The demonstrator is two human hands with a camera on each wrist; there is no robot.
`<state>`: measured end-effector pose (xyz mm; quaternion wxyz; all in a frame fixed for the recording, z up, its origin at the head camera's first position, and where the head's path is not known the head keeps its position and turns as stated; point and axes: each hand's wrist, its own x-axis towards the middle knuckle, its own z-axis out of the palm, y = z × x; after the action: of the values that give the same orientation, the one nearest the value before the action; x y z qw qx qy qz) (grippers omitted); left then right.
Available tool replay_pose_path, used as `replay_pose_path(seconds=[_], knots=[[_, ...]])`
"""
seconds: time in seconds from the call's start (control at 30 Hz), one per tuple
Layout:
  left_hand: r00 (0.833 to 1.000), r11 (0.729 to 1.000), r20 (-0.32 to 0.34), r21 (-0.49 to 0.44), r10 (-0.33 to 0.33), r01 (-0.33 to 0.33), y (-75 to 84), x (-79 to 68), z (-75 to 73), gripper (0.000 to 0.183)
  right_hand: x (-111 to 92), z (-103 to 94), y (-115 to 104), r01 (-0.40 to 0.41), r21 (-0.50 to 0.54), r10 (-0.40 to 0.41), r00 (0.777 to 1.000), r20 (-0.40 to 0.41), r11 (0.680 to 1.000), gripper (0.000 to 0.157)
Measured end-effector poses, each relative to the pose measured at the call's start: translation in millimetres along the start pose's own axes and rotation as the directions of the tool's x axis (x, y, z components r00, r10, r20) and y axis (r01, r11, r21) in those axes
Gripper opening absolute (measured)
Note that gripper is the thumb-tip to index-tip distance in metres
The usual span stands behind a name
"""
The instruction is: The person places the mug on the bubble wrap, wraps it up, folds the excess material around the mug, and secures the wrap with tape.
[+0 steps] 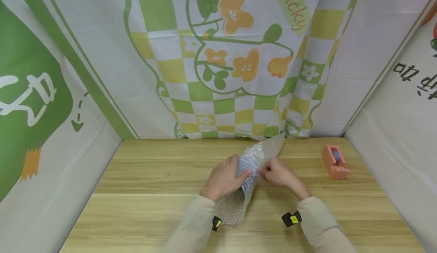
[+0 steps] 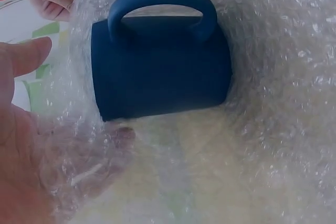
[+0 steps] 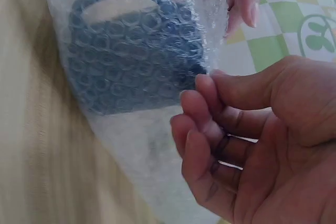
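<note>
A dark blue mug (image 2: 163, 72) lies inside a clear sheet of bubble wrap (image 2: 278, 77), its handle upward in the left wrist view. In the right wrist view the mug (image 3: 131, 56) shows through the bubbles. My left hand (image 1: 223, 179) holds the wrapped bundle from its left side; through the film its fingers (image 2: 100, 161) look blurred, and the thumb stands apart from them. With thumb and fingertips my right hand (image 3: 247, 124) pinches the edge of the bubble wrap (image 3: 173, 150) beside the mug. Seen from the head, the wrap hides most of the mug.
An orange tape dispenser (image 1: 335, 162) with a blue roll stands at the right of the wooden table (image 1: 150, 177). One pointed end of the wrap reaches toward the table's back edge. Printed cloth (image 1: 225, 112) hangs behind, with cloth walls on both sides.
</note>
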<state>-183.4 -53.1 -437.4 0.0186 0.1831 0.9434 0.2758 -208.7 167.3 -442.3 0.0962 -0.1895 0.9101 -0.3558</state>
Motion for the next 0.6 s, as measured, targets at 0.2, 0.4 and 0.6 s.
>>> replay_pose_path(seconds=[0.2, 0.4, 0.6], knots=[[1.0, 0.999, -0.013, 0.034, -0.006, 0.006, 4.5, 4.4, 5.5, 0.082, 2, 6.6, 15, -0.005, 0.231, -0.004, 0.999, 0.038, 0.973, 0.029], [0.997, 0.992, -0.068, 0.122, -0.034, 0.042, 14.9, 10.1, 13.2, 0.084, 1, 9.1, 23, -0.018, 0.397, -0.017, 0.996, 0.086, 0.918, 0.024], [0.986, 0.973, -0.141, 0.202, -0.083, 0.111, 24.5, 14.2, 23.5, 0.081, -1, 10.3, 28, -0.003, 0.378, -0.006, 1.0, 0.023, 0.926, 0.017]])
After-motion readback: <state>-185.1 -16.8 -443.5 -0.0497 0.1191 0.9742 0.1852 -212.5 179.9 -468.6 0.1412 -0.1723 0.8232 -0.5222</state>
